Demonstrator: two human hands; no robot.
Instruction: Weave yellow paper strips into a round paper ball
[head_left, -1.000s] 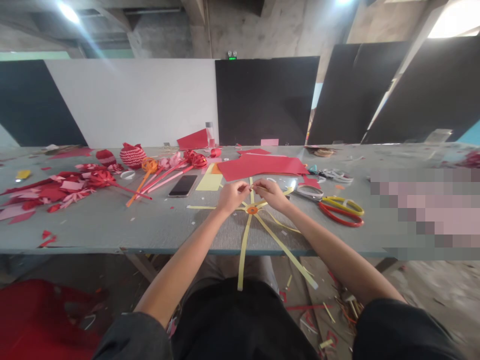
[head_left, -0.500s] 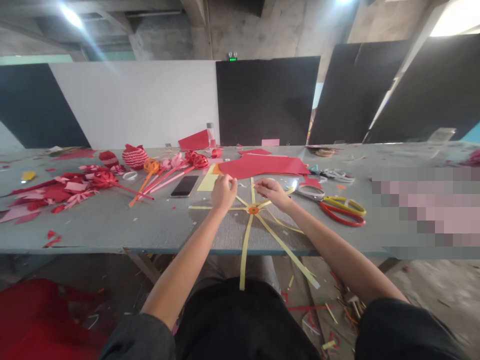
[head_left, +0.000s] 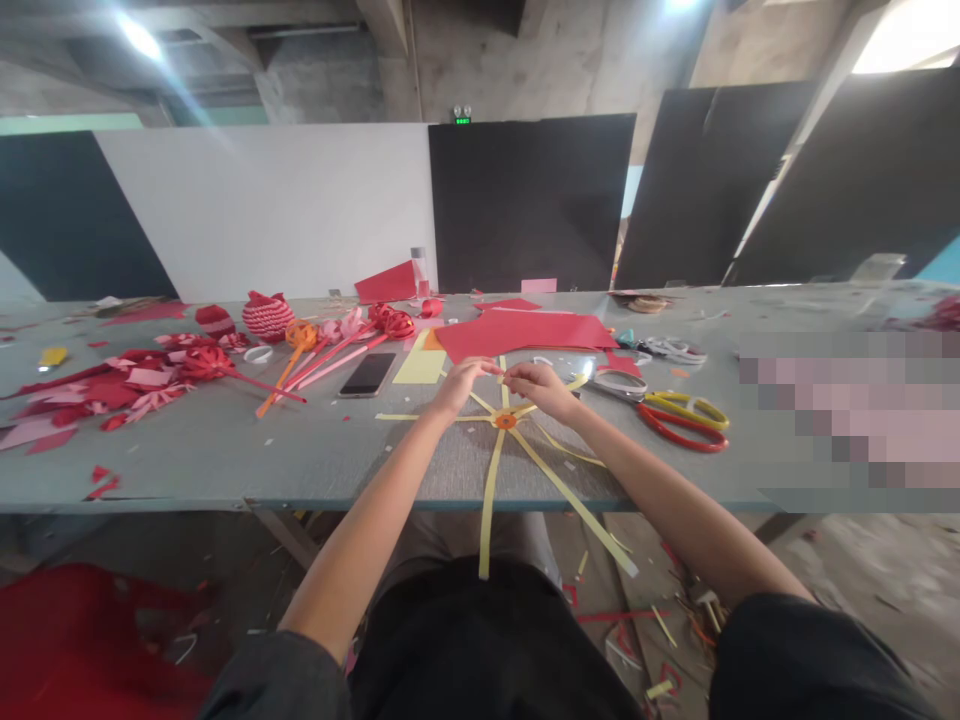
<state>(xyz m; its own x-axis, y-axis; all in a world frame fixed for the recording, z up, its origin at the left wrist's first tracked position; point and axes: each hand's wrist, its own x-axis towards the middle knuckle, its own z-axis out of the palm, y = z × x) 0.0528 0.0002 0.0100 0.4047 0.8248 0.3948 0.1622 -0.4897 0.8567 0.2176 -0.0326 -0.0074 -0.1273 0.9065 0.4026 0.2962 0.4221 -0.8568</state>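
Both hands meet over a spread of pale yellow paper strips (head_left: pixel 491 500) that radiate from a small orange disc (head_left: pixel 505 422). My left hand (head_left: pixel 459 385) reaches in from the left, its fingers drawn together and the tips touching those of my right hand. My right hand (head_left: pixel 541 388) is closed in a pinch just beyond the disc, beside the far strip. Whatever lies between the fingertips is too small to make out. Two strips hang over the table's front edge.
Red paper sheets (head_left: pixel 525 332) and a yellow sheet (head_left: pixel 418 362) lie behind the hands. Scissors with red and yellow handles (head_left: pixel 684 420) are at right. A phone (head_left: pixel 368 374), paper flowers on sticks (head_left: pixel 322 360) and red and pink paper pieces (head_left: pixel 135 385) cover the left.
My left hand has moved right, and its fingertips now meet those of my right hand. The right hand stays nearly in place, and the strips lie as before.
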